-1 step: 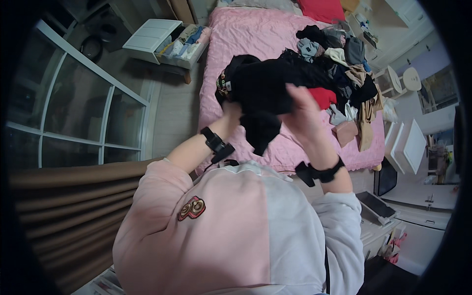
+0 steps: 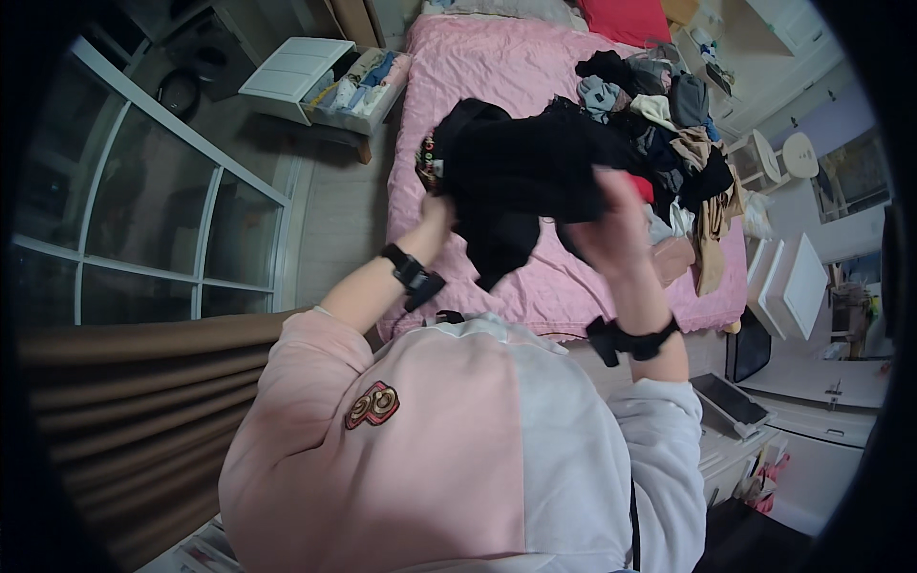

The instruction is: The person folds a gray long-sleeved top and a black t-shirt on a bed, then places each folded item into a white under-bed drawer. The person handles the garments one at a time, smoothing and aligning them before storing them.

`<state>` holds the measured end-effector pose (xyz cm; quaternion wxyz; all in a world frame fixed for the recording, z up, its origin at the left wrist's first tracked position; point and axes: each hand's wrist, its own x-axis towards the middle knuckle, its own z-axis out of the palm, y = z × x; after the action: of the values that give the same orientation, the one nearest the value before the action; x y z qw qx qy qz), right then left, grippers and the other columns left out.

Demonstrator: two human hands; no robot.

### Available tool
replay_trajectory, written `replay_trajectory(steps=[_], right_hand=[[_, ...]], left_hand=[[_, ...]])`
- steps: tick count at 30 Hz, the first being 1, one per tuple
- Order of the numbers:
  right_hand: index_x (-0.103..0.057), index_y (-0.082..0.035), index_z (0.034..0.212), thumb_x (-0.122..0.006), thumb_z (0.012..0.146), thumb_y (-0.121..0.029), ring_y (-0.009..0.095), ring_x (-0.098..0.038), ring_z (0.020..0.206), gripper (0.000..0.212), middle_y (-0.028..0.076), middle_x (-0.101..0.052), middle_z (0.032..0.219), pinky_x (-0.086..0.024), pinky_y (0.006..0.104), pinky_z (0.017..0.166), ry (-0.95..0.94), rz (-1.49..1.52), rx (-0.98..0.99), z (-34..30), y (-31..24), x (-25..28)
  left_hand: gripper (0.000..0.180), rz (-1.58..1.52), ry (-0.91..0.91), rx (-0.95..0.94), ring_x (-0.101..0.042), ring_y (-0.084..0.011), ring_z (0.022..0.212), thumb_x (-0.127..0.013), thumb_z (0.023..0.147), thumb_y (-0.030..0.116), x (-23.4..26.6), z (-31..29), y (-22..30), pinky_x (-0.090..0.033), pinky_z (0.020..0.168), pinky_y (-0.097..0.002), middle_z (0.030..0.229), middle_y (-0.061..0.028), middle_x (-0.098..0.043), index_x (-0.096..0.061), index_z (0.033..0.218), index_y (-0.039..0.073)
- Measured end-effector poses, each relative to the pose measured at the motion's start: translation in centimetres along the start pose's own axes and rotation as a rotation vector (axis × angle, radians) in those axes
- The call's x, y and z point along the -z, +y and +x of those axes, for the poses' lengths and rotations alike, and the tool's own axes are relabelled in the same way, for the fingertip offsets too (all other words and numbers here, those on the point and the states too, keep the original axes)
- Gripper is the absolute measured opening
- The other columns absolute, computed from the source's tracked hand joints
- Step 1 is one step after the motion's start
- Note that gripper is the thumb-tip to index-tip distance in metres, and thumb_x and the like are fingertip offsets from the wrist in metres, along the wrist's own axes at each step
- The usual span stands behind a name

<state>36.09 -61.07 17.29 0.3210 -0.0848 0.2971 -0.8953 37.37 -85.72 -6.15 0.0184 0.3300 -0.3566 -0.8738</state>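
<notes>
I hold a black garment (image 2: 525, 177) up in front of me with both hands, above the pink bed (image 2: 497, 67). My left hand (image 2: 437, 218) grips its left side, near a small patterned patch on the cloth. My right hand (image 2: 611, 229) is closed on its right side, and part of the cloth hangs down between my hands. Each wrist wears a black strap. Behind the garment, a pile of mixed clothes (image 2: 669, 115) lies on the right half of the bed.
A white bedside table (image 2: 296, 72) with an open drawer of folded items stands left of the bed. Glass panes (image 2: 143, 220) and a brown curtain (image 2: 124, 401) fill the left. White drawer units (image 2: 793, 286) stand at the right, a red pillow (image 2: 626, 19) at the bed's head.
</notes>
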Motion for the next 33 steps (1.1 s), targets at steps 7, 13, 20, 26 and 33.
replay_trajectory(steps=[7,13,20,26,33], right_hand=[[-0.059,-0.005,0.103,-0.059,0.084,-0.016,0.021,-0.066,0.087,0.022,0.009,-0.066,0.101,-0.058,0.0358,0.076,0.627,0.005,0.090,-6.4,-10.6,15.2],[-0.049,-0.002,0.126,-0.070,0.074,-0.033,0.028,-0.059,0.101,0.064,0.015,-0.060,0.111,-0.050,0.0376,0.082,0.617,-1.835,0.067,-2.5,-4.4,15.5],[-0.058,0.001,0.113,-0.065,0.081,-0.015,0.016,-0.059,0.098,0.037,0.010,-0.064,0.106,-0.045,0.0303,0.087,-0.306,-1.256,0.121,4.7,3.6,5.9],[-0.063,-0.003,0.106,-0.054,0.087,-0.019,0.016,-0.063,0.089,0.026,0.006,-0.067,0.101,-0.049,0.0293,0.082,0.133,-0.461,-0.175,4.9,0.4,4.3],[-0.060,0.002,0.107,-0.060,0.083,-0.015,0.022,-0.065,0.088,0.030,0.011,-0.068,0.098,-0.052,0.0350,0.082,-0.351,-0.039,-0.380,2.4,-2.8,1.5]], left_hand=[[0.040,-0.165,-0.128,0.099,-0.057,-0.0322,0.110,-0.040,0.095,0.030,1.5,-4.4,13.0,-0.042,0.099,-0.0476,0.122,-0.0175,-0.058,-0.057,0.120,0.002],[0.037,-0.073,-0.562,0.312,-0.063,-0.0313,0.095,-0.034,0.090,0.019,-7.4,-10.1,12.3,-0.049,0.090,-0.0459,0.106,-0.0196,-0.063,-0.055,0.113,-0.001],[0.036,0.051,-0.920,0.591,-0.065,-0.0285,0.094,-0.044,0.086,0.013,-12.4,-12.3,12.0,-0.052,0.089,-0.0398,0.108,-0.0176,-0.063,-0.053,0.115,-0.005],[0.043,1.451,-0.617,-0.822,-0.057,-0.0224,0.094,-0.060,0.067,-0.003,-9.6,-14.6,17.8,-0.042,0.086,-0.0282,0.099,-0.0098,-0.060,-0.052,0.110,0.004],[0.045,0.682,-0.097,-0.656,-0.047,-0.0193,0.119,-0.065,0.084,0.030,-5.7,-5.8,14.1,-0.039,0.099,-0.0322,0.128,-0.0062,-0.051,-0.052,0.119,0.006]])
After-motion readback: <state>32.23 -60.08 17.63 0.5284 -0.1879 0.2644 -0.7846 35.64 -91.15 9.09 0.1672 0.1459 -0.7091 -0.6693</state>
